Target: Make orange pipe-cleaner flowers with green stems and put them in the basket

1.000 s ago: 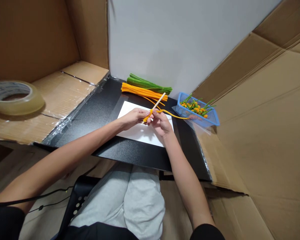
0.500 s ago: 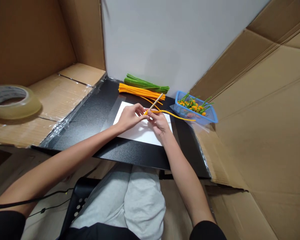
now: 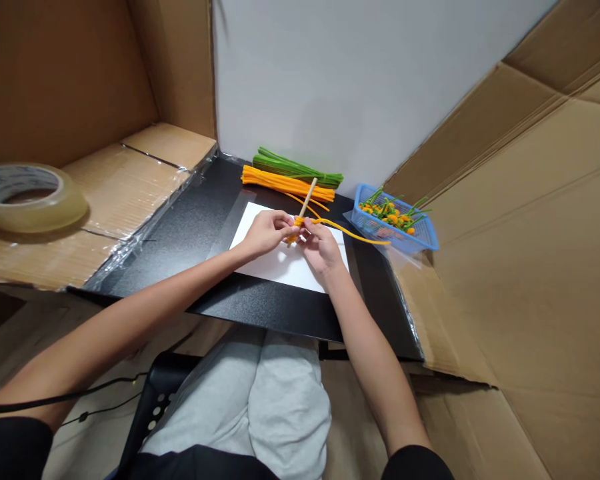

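Over a white sheet [image 3: 280, 265], my left hand [image 3: 266, 233] is closed on a thin wooden stick [image 3: 309, 195] that tilts up and slightly right. Orange pipe cleaner [image 3: 353, 233] is coiled around the lower part of the stick. My right hand [image 3: 323, 245] pinches this pipe cleaner beside the coil, and its loose tail runs out to the right past my fingers. Parts of the coil and the fingertips hide one another.
An orange pipe cleaner bundle [image 3: 280, 182] and a green bundle [image 3: 300, 168] lie behind my hands. At right a blue basket [image 3: 425, 237] holds small orange-and-green pieces. A tape roll [image 3: 65, 207] sits on cardboard at left. Cardboard walls [image 3: 525, 233] flank the black table [image 3: 180, 220].
The stick has turned more upright, and its lower end now shows beneath my fingers. More of the orange coil is visible between my hands. The view has shifted slightly.
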A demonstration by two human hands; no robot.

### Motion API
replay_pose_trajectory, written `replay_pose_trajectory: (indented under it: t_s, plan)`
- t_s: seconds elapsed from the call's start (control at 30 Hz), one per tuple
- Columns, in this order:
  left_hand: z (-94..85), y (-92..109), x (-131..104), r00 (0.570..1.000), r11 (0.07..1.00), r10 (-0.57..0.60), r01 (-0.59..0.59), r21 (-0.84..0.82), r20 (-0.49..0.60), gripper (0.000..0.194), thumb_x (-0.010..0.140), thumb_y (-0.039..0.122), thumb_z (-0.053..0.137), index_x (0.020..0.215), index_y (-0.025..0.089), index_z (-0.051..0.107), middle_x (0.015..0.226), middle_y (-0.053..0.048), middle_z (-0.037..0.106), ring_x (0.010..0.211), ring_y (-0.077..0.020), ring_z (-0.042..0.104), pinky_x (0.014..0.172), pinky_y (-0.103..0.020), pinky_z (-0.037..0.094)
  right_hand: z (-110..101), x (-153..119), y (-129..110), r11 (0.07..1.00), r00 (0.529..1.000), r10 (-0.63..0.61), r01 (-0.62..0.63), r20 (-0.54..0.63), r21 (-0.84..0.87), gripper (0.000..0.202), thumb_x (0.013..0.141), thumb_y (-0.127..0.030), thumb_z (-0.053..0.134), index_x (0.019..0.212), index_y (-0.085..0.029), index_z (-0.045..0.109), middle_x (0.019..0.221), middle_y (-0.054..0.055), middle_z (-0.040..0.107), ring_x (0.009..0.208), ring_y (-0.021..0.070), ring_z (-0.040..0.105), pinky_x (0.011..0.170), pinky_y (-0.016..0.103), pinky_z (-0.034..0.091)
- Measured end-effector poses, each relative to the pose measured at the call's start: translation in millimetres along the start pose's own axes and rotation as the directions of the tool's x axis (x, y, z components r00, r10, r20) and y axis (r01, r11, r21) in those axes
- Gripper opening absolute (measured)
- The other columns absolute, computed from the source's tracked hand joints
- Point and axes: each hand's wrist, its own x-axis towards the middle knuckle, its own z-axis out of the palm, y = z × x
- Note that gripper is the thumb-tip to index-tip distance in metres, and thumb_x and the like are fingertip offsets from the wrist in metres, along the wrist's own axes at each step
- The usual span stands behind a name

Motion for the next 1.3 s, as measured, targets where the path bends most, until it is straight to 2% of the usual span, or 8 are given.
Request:
replay_pose_trajectory:
  t_s: [0.23,0.37,0.47,0.57,0.67,0.8,1.07,1.3]
  plan:
    - [-9.0,10.9,-0.4,0.907,0.897,-0.166,0.302,-0.324,0.387,0.024,0.069,0.028,0.083,0.080,0.010,0.071,0.078,-0.006,0.069,0.071,-0.0112,0.062,0.069,-0.025,0.047,1.9,-5.3,-8.7,0.999,0.990,0.040,-0.041,0.136,0.009,0.020,0.065,-0.029,0.086,0.072,-0.021,0.070,0.069,-0.003,0.064,0.061,0.0108,0.054,0.058,0.025,0.047]
    - [-13.1,12.5,0.8,0.856,0.842,-0.192,0.395,-0.367,0.479,0.026,0.067,0.027,0.086,0.080,0.010,0.072,0.075,-0.004,0.066,0.065,-0.0088,0.057,0.063,-0.022,0.044,3.0,-6.1,-9.8,0.999,0.989,0.032,-0.026,0.147,-0.042,0.017,0.070,-0.032,0.083,0.078,-0.021,0.072,0.069,-0.002,0.065,0.061,0.0116,0.055,0.059,0.027,0.048]
    - [-11.2,11.1,1.5,0.860,0.840,-0.209,0.401,-0.364,0.466,0.032,0.070,0.037,0.084,0.086,0.012,0.072,0.076,-0.004,0.066,0.067,-0.0095,0.057,0.065,-0.022,0.046,1.2,-3.4,-8.3,0.998,0.993,-0.016,0.022,0.120,-0.051,0.021,0.065,-0.033,0.086,0.077,-0.021,0.073,0.071,-0.002,0.066,0.064,0.0118,0.056,0.062,0.027,0.049]
    - [-6.3,7.9,0.8,0.936,0.923,-0.169,0.260,-0.282,0.308,0.042,0.077,0.054,0.074,0.088,0.014,0.070,0.079,-0.005,0.066,0.070,-0.0124,0.060,0.066,-0.025,0.048,-0.2,0.2,-4.7,0.992,0.995,-0.088,0.092,0.048,-0.082,0.024,0.061,-0.033,0.089,0.076,-0.021,0.074,0.072,-0.002,0.067,0.064,0.0104,0.055,0.064,0.026,0.048]
    - [-1.9,4.0,-1.8,0.997,1.000,0.004,-0.005,0.025,0.073,0.044,0.070,0.052,0.080,0.086,0.014,0.067,0.079,-0.004,0.067,0.071,-0.0142,0.061,0.064,-0.025,0.047,1.1,2.7,0.6,0.978,0.985,-0.174,0.171,-0.009,-0.121,0.028,0.056,-0.035,0.091,0.073,-0.021,0.074,0.070,-0.002,0.068,0.065,0.0107,0.057,0.068,0.027,0.048]
    - [-0.2,-0.5,-4.9,0.977,0.932,0.202,-0.172,0.318,-0.064,0.034,0.070,0.043,0.081,0.079,0.014,0.066,0.078,-0.004,0.070,0.071,-0.0156,0.064,0.066,-0.026,0.048,4.2,3.3,6.4,0.955,0.968,-0.246,0.232,-0.056,-0.183,0.029,0.054,-0.034,0.091,0.074,-0.021,0.074,0.071,-0.002,0.070,0.066,0.0115,0.057,0.068,0.028,0.046]
    - [-1.4,3.5,-0.2,0.993,0.999,0.038,-0.038,0.001,0.112,0.032,0.075,0.041,0.076,0.076,0.011,0.065,0.071,-0.007,0.070,0.065,-0.0151,0.064,0.064,-0.028,0.048,3.1,-0.4,3.2,0.982,0.984,-0.177,0.174,-0.034,-0.080,0.022,0.063,-0.032,0.086,0.070,-0.020,0.068,0.064,-0.004,0.061,0.059,0.0095,0.052,0.060,0.027,0.044]
    - [-3.0,14.7,-2.7,0.921,0.982,0.037,0.039,-0.187,0.387,0.039,0.082,0.050,0.072,0.076,0.012,0.066,0.069,-0.003,0.063,0.067,-0.0114,0.056,0.068,-0.026,0.044,1.5,-1.7,-3.8,0.997,0.987,-0.043,0.051,0.158,-0.050,0.028,0.066,-0.036,0.084,0.080,-0.021,0.066,0.058,-0.007,0.054,0.050,0.0106,0.053,0.055,0.028,0.048]
